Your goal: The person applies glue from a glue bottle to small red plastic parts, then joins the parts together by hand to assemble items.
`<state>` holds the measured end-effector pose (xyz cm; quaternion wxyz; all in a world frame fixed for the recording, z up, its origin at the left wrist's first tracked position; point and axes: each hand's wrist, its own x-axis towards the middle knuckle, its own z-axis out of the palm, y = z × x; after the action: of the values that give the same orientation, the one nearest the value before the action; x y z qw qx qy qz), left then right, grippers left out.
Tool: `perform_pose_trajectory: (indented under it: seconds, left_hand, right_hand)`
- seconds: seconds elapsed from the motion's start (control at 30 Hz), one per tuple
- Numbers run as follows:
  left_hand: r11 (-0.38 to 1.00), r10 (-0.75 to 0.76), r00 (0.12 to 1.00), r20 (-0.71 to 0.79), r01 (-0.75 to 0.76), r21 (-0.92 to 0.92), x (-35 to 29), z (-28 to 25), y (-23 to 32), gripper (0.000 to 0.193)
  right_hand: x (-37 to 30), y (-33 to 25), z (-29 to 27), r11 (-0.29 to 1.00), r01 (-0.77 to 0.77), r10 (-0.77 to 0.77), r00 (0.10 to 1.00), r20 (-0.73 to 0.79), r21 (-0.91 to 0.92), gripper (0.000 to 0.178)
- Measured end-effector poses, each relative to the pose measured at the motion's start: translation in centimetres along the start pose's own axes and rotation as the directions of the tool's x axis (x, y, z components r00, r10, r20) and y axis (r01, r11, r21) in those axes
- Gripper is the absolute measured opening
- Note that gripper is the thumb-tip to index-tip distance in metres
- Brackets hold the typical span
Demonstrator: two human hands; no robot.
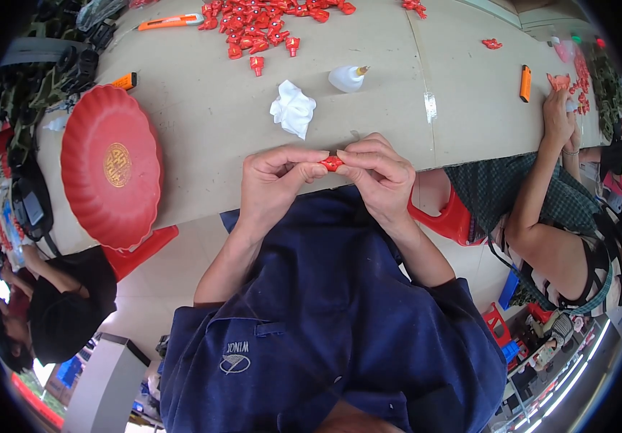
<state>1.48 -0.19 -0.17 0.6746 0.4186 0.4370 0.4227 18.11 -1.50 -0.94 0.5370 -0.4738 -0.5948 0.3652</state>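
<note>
Between the fingertips of both hands is a small red plastic part (332, 163), close to the table's near edge. My left hand (273, 179) pinches its left end with thumb and forefinger. On the other end, my right hand (377, 173) grips with thumb and forefinger too. My fingers cover much of the part, so its exact shape is hidden. Beyond my hands lie a crumpled white tissue (294, 110) and a small white squeeze bottle (347, 79) with a brownish tip. A pile of similar red parts (257, 25) is spread at the far side.
A large red scalloped tray (80, 180) stands at the left. Orange cutters lie about, one cutter (170, 22) near the pile and another cutter (525, 83) at the right. Co-workers sit on both sides; one co-worker's hand (558, 115) holds a red piece. Clear tape (430, 107) marks the tabletop.
</note>
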Motion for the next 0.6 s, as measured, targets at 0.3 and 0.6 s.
perform_pose_trajectory:
  seconds: [0.3,0.6]
  left_hand:
    - [1.000,0.003,1.000,0.003,-0.003,-0.002,0.01,0.01,-0.04,0.014]
    - [1.000,0.010,1.000,0.013,-0.010,-0.010,0.02,-0.12,-0.11,0.013]
  right_hand:
    - [-0.03,0.03,0.01,1.000,-0.001,0.001,1.000,-0.001,0.005,0.020]
    - [-0.05,-0.05,0.06,1.000,-0.010,0.010,1.000,-0.002,0.001,0.020]
